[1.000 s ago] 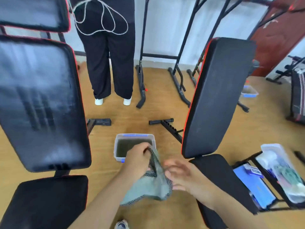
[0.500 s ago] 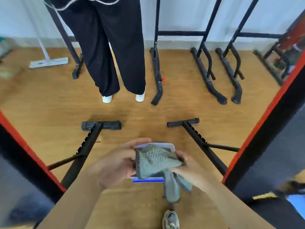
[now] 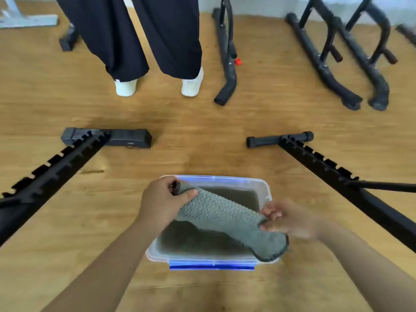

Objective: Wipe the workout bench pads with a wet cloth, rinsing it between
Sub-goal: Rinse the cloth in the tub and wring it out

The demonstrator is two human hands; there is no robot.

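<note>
Floor (image 3: 202, 136): bare wood, filling the view now that the bench pads seen a second ago are out of frame — head tipped down toward the rinse spot.
Bench frames (image 3: 337, 172): two black notched rails running in from left and right, feet resting on the floor, well apart from each other.
Bystander's legs (image 3: 144, 41): dark trousers and white shoes, standing beyond the tub, not involved.
Tub (image 3: 266, 188): clear plastic with a blue latch, on the floor between the rails, holding murky grey-green water.
Cloth (image 3: 216, 212): grey-green, knobbly, no longer bunched at chest height but stretched diagonally over the tub, its lower right corner draped across the rim; whether any part touches the water, hard to tell.
Left hand (image 3: 162, 201): fingers clenched round the cloth's upper end.
Right hand (image 3: 290, 218): fingers pinching the cloth near its lower end.
Meaning for the task: wiping paused, rinse about to begin — likely a dunk next, then a wring.
</note>
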